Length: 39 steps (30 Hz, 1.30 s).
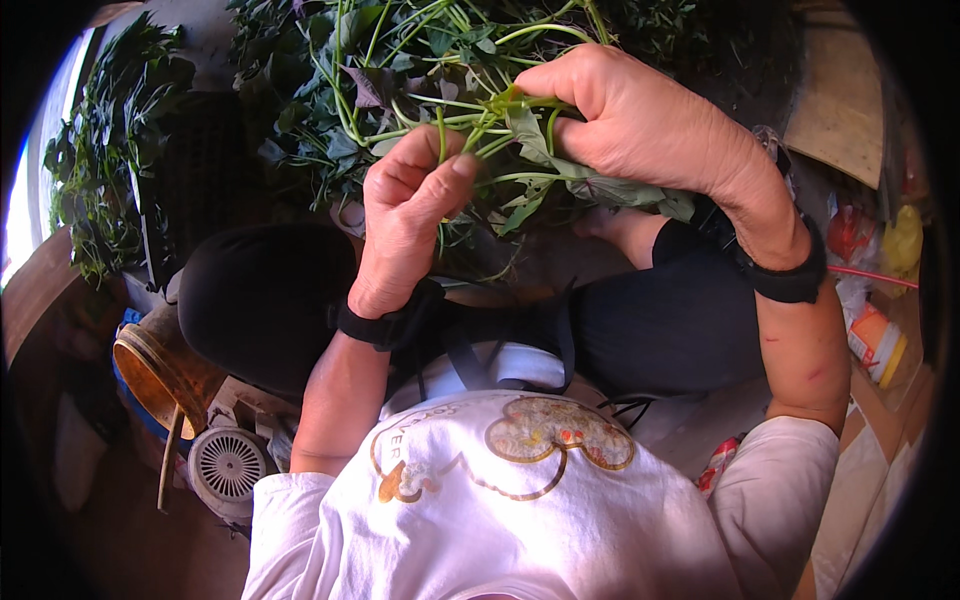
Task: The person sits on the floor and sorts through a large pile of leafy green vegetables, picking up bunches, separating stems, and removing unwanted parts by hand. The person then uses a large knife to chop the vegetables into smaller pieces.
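Observation:
Green leafy stems (491, 120), long and pale with lobed leaves, stretch between my two hands. My left hand (416, 195) pinches several of the stems between thumb and forefinger. Higher and to the right, my right hand (637, 124) grips stems near a joint, its fingertips partly hidden behind the palm. A broad grey-green leaf (600, 180) with small holes hangs below the right hand. Just beyond both hands lies a large tangled heap of leafy vines (300, 112), with a purplish leaf (367, 86) among them.
At the far left, a bunch of leafy greens (120, 142) lies over a dark crate (202, 165). A brown bucket (150, 375) is tipped beside my left knee, near a round white vented appliance (229, 465). To the right are a cardboard sheet (840, 105) and an orange-and-white tub (877, 341).

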{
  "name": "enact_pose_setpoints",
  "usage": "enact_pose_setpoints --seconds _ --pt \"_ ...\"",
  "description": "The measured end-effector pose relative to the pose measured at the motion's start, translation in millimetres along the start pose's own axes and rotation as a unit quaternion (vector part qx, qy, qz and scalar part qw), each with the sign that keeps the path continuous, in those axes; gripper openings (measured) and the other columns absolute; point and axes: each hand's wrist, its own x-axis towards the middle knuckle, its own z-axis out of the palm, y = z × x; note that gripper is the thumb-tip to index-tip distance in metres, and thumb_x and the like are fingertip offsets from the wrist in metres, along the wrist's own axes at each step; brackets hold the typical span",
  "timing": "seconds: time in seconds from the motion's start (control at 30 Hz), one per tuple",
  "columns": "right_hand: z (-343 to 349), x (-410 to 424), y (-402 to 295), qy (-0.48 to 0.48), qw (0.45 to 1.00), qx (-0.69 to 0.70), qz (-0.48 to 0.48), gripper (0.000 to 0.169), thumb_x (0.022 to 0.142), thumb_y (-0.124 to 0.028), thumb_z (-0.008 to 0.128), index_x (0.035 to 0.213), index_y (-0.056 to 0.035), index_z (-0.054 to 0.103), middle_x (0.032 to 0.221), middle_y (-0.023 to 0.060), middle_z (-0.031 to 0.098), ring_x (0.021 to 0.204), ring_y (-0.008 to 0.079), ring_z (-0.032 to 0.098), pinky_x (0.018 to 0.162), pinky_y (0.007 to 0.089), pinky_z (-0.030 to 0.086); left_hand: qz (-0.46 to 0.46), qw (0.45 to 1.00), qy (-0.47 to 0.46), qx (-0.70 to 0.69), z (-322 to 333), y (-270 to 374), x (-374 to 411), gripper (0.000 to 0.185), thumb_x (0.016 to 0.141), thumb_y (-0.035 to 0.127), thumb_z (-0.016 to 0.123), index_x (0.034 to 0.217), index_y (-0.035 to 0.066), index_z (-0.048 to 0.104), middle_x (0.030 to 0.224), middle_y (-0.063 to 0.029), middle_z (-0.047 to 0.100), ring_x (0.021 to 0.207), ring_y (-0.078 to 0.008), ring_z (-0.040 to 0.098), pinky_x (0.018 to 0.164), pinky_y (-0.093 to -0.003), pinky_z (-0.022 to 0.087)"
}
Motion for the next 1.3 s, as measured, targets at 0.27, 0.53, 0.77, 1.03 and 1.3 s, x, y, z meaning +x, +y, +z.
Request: enact_pose_setpoints --seconds 0.27,0.53,0.77,1.03,1.3 --pt "-4.5 -3.5 -15.7 -0.003 0.983 -0.180 0.046 0.015 0.075 -0.007 0.059 0.086 0.0002 0.067 0.085 0.0209 0.068 0.089 0.0389 0.067 0.077 0.0482 0.053 -0.017 1.000 -0.011 0.009 1.5 2.2 0.7 0.008 0.094 0.009 0.065 0.092 0.003 0.059 0.077 0.0062 0.051 0.066 -0.0032 0.040 0.058 -0.0201 0.032" --pt "10.4 0.0 -8.3 0.166 0.953 -0.248 -0.059 0.011 0.071 -0.007 0.059 0.077 -0.0012 0.051 0.075 0.0184 0.061 0.074 0.0402 0.062 0.063 0.0461 0.050 -0.004 1.000 -0.017 0.024 6.1 8.1 5.8 0.008 0.095 0.008 0.061 0.100 0.001 0.061 0.074 0.0021 0.053 0.063 -0.0073 0.044 0.058 -0.0239 0.037" --pt "10.6 5.2 -19.6 0.278 0.931 -0.211 -0.101 0.012 0.076 -0.003 0.060 0.068 -0.0017 0.051 0.062 0.0175 0.059 0.059 0.0358 0.064 0.056 0.0428 0.051 0.050 0.999 0.010 0.017 13.2 20.4 11.8 0.013 0.095 0.010 0.063 0.106 0.001 0.064 0.073 0.0059 0.051 0.063 -0.0048 0.040 0.059 -0.0242 0.037" --pt "5.1 11.7 -13.9 0.327 0.938 -0.093 -0.065 0.012 0.079 0.000 0.058 0.067 0.0012 0.055 0.059 0.0134 0.060 0.056 0.0217 0.062 0.053 0.0358 0.049 0.109 0.992 -0.019 -0.055 3.5 14.5 16.5 0.012 0.095 0.007 0.064 0.104 -0.001 0.064 0.083 -0.0017 0.063 0.065 -0.0092 0.053 0.059 -0.0250 0.043" --pt "-35.3 3.1 -3.9 0.338 0.937 0.031 -0.087 0.015 0.092 -0.008 0.058 0.078 -0.0020 0.062 0.068 -0.0052 0.055 0.063 0.0035 0.050 0.059 0.0215 0.043 0.087 0.991 0.089 -0.051 -16.9 8.2 17.8 0.016 0.096 0.007 0.058 0.108 -0.003 0.060 0.090 -0.0075 0.065 0.082 -0.0169 0.063 0.082 -0.0322 0.050"
